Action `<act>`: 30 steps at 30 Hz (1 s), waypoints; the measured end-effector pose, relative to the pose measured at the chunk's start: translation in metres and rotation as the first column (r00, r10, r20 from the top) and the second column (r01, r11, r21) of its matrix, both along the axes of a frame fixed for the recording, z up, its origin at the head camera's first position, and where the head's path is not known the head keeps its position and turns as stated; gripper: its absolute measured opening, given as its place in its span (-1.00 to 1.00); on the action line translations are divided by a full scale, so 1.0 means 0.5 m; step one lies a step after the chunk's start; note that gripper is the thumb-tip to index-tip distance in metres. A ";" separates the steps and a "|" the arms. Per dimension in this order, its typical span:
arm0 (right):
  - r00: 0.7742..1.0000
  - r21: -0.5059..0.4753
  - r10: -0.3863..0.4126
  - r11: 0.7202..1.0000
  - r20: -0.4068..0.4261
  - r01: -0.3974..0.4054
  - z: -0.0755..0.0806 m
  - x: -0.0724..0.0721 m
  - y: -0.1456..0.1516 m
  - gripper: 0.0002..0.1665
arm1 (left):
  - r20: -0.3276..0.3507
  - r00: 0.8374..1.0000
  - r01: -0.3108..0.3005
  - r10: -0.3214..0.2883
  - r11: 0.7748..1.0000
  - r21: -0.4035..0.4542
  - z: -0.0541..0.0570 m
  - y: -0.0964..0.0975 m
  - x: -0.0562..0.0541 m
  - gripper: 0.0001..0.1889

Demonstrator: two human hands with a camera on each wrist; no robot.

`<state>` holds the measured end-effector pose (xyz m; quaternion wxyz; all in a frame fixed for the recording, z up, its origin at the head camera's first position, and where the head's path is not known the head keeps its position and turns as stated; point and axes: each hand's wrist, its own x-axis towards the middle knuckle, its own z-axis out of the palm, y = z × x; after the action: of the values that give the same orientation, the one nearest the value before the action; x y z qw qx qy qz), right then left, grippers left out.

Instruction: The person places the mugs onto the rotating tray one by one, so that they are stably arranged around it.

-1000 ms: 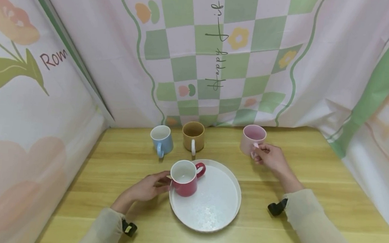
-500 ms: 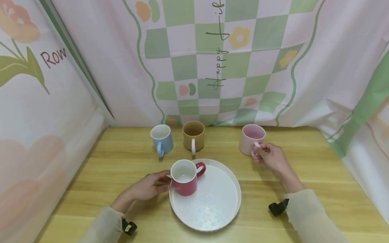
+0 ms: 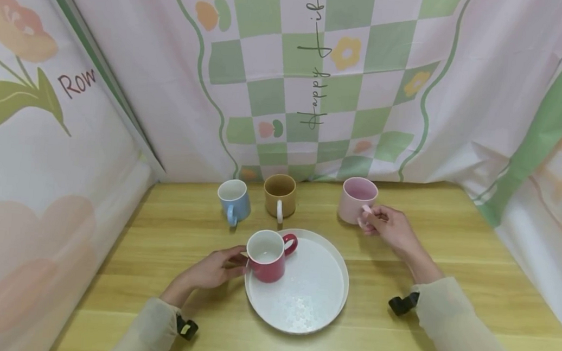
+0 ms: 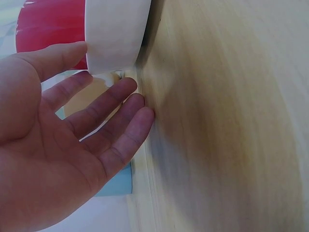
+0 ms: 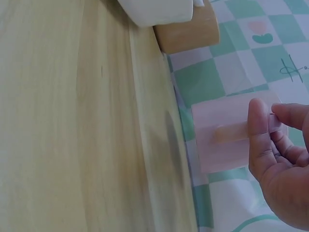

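My right hand (image 3: 389,226) pinches the handle of a pink mug (image 3: 353,205) between thumb and fingers. In the right wrist view, curtain shows between the pink mug's base (image 5: 205,140) and the tabletop, so the mug is held slightly above the table. A red mug (image 3: 268,267) with a white inside stands upright on the left part of a round white tray (image 3: 324,287), handle toward the back right. Beside it is my left hand (image 3: 215,269), fingers loosely extended. Its thumb and index fingertips lie at the red mug's side (image 4: 53,26); whether they touch is unclear.
A blue mug (image 3: 235,205) and a brown mug (image 3: 279,197) with a white handle stand upright behind the tray. The wooden table (image 3: 386,346) meets a checkered curtain (image 3: 301,101) at its back edge. Another printed curtain (image 3: 26,179) hangs at the left.
The pink mug has shifted a little to the left and slightly up, with my right hand on its handle. My left hand, the red mug and the tray have stayed in place.
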<state>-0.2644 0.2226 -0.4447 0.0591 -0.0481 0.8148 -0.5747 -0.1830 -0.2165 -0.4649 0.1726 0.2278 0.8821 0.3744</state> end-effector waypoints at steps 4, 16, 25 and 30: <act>1.000 -0.002 0.012 1.000 0.001 -0.012 0.005 0.010 -0.006 -0.55 | -0.010 1.000 0.010 -0.010 1.000 0.004 -0.001 -0.001 0.000 -0.46; 0.998 0.024 0.052 0.998 -0.026 -0.051 0.022 0.044 -0.026 -0.58 | -0.017 1.000 0.015 -0.015 1.000 0.017 -0.003 -0.001 0.001 -0.46; 0.994 0.048 0.088 0.995 -0.066 -0.085 0.029 0.064 -0.037 -0.63 | -0.008 1.000 -0.003 0.003 1.000 0.008 -0.004 0.000 0.000 -0.47; 0.992 0.060 0.101 0.994 -0.077 -0.096 0.034 0.077 -0.040 -0.64 | 0.010 1.000 -0.021 0.021 1.000 0.000 -0.003 0.000 0.001 -0.46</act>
<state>-0.2261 0.2027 -0.4280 0.0560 -0.1097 0.8289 -0.5456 -0.1826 -0.2164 -0.4665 0.1731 0.2166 0.8836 0.3772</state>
